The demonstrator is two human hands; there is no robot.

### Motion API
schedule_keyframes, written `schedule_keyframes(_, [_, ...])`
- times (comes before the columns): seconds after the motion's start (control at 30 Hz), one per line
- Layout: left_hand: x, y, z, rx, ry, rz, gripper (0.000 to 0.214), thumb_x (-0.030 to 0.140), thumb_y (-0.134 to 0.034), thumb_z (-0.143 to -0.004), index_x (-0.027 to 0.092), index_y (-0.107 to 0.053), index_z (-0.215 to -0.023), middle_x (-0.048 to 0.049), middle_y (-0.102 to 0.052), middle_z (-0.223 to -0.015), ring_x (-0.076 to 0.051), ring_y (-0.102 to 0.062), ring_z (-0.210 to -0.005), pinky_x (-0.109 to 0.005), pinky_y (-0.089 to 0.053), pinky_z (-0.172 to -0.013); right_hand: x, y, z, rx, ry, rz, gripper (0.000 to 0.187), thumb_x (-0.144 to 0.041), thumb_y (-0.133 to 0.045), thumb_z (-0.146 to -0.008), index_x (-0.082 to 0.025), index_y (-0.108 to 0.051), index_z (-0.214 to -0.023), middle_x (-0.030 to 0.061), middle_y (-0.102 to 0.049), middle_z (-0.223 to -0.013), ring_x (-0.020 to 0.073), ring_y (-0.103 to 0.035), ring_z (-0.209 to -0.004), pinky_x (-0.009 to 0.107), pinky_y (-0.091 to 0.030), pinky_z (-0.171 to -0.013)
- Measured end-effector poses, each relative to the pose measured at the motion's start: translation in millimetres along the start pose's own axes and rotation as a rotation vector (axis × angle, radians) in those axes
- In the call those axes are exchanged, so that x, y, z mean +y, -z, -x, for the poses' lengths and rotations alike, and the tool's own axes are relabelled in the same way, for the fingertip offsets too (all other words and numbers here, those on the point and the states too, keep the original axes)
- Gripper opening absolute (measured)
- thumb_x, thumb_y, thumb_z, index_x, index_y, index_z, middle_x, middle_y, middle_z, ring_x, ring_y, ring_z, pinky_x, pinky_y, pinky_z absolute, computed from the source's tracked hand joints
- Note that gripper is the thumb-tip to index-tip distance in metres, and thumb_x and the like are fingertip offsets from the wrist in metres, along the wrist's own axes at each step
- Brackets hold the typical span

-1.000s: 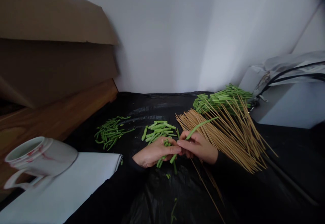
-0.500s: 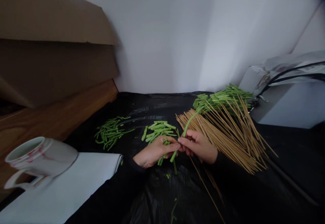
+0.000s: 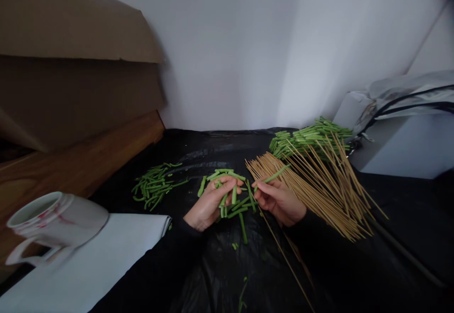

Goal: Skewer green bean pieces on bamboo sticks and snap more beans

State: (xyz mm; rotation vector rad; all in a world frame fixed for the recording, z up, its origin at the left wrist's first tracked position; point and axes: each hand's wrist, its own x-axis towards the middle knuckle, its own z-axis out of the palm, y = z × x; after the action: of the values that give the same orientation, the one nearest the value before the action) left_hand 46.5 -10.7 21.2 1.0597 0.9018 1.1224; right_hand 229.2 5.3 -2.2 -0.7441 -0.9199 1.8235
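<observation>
Long green bean stalk [image 3: 274, 177] is centre frame, pinched at its lower end by my right hand [image 3: 280, 202]. Thumb & forefinger are closed narrow on it, tip slanting up-right over the fan of thin bamboo skewers [image 3: 319, 195]. I'd judge it v. light, bendy but apt to snap if kinked, skin a bit slick. Best held low near the end w/ a soft pinch.

Left hand [image 3: 205, 206], just left of it, has its fingers [image 3: 227, 184] loosely curled round a clutch of short cut green bean pieces [image 3: 234, 205]. Several stick out at angles, so prob. they slip w/o a fuller wrap.

Vs half a sec ago: hands met fingertip to fingertip, now they're apart. Stalk stood steeper, now lies flatter. Left hand has moved up-frame toward the middle heap of bean pieces [image 3: 222, 175].

Black plastic sheet [image 3: 213, 275] covers the table. White mug [image 3: 53, 218] lies tipped at lower left.
</observation>
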Motion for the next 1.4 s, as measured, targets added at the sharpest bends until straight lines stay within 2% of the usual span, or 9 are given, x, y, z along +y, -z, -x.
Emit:
schedule_keyframes(0.13, [0.8,8.0,-8.5,0.186,-0.105,-0.142,0.028,0.039,-0.068,-0.079,0.014,-0.070,-0.091,0.0007,-0.060,-0.066,-0.007,-0.048,-0.053,-0.018,-0.035,-0.050,-0.3,1.7,-1.6,-0.004,0.045,0.052,0.018,-0.031,-0.077,-0.068,-0.015,-0.069,-0.072,-0.0007,-0.062,-0.061,0.0068,-0.054,-0.051,0.017,-0.038,-0.043])
schedule_keyframes(0.27, [-1.9,16.1,-12.0,0.290,-0.321,-0.561,0.026,0.036,-0.061,-0.084,0.015,-0.071,-0.097,-0.0043,-0.068,-0.079,-0.016,-0.060,-0.073,-0.025,-0.046,-0.069,1.1,1.6,-1.3,0.007,0.104,0.152,0.025,-0.031,-0.079,-0.065,-0.017,-0.065,-0.080,0.0001,-0.066,-0.069,0.0082,-0.056,-0.052,0.019,-0.041,-0.045])
schedule_keyframes(0.4, [-8.7,18.9,-11.0,0.180,-0.488,-0.964,0.021,0.030,-0.056,-0.089,0.020,-0.071,-0.101,-0.0076,-0.069,-0.100,-0.020,-0.061,-0.093,-0.033,-0.044,-0.087,1.6,1.8,-0.4,0.010,0.121,0.280,0.029,-0.033,-0.078,-0.067,-0.017,-0.059,-0.081,0.0002,-0.067,-0.064,0.0104,-0.060,-0.050,0.021,-0.044,-0.046])
schedule_keyframes(0.53, [-11.9,17.2,-8.9,0.097,-0.574,-1.159,0.027,0.035,-0.065,-0.083,0.023,-0.070,-0.107,-0.0082,-0.066,-0.106,-0.024,-0.057,-0.103,-0.039,-0.041,-0.094,0.1,0.2,1.1,-0.012,0.087,0.246,0.029,-0.037,-0.076,-0.070,-0.017,-0.059,-0.082,0.0039,-0.070,-0.075,0.0179,-0.070,-0.073,0.025,-0.051,-0.058])
schedule_keyframes(0.7, [-6.2,12.7,-4.6,0.095,-0.636,-1.104,0.023,0.035,-0.055,-0.090,0.023,-0.073,-0.097,-0.0071,-0.069,-0.100,-0.023,-0.057,-0.100,-0.038,-0.041,-0.090,-1.0,-1.6,2.0,-0.057,0.066,0.175,0.033,-0.041,-0.074,-0.073,-0.019,-0.055,-0.086,0.0046,-0.071,-0.085,0.0190,-0.071,-0.075,0.025,-0.051,-0.057])
schedule_keyframes(0.83, [-5.2,8.3,-0.8,0.026,-0.651,-1.085,0.020,0.036,-0.063,-0.085,0.022,-0.074,-0.093,-0.0069,-0.070,-0.089,-0.022,-0.059,-0.087,-0.038,-0.040,-0.088,1.2,0.0,1.8,-0.056,0.150,0.280,0.030,-0.041,-0.073,-0.074,-0.019,-0.055,-0.084,0.0044,-0.070,-0.084,0.0177,-0.069,-0.072,0.024,-0.050,-0.051])
schedule_keyframes(1.0, [-7.7,3.7,1.5,-0.042,-0.658,-1.086,0.016,0.032,-0.063,-0.085,0.022,-0.074,-0.093,-0.0069,-0.070,-0.087,-0.022,-0.058,-0.085,-0.035,-0.041,-0.084,1.3,1.6,1.7,-0.038,0.210,0.436,0.023,-0.036,-0.075,-0.071,-0.017,-0.063,-0.078,-0.0012,-0.062,-0.064,0.0099,-0.055,-0.054,0.023,-0.045,-0.048])
schedule_keyframes(1.23, [-4.6,3.2,-0.2,-0.059,-0.478,-0.894,0.018,0.031,-0.061,-0.086,0.018,-0.070,-0.078,-0.0050,-0.066,-0.076,-0.018,-0.058,-0.076,-0.030,-0.042,-0.076,-9.2,3.1,-0.3,0.067,0.214,0.262,0.025,-0.039,-0.074,-0.072,-0.017,-0.064,-0.079,-0.0039,-0.057,-0.057,0.0075,-0.049,-0.045,0.022,-0.038,-0.043])
schedule_keyframes(1.4, [-3.2,0.9,0.3,-0.186,-0.278,-0.634,0.024,0.034,-0.062,-0.085,0.014,-0.068,-0.073,-0.0028,-0.061,-0.070,-0.014,-0.053,-0.067,-0.026,-0.041,-0.066,-12.3,1.2,0.2,0.051,0.137,0.115,0.030,-0.040,-0.078,-0.067,-0.016,-0.064,-0.075,-0.0025,-0.061,-0.059,0.0067,-0.051,-0.046,0.020,-0.038,-0.043])
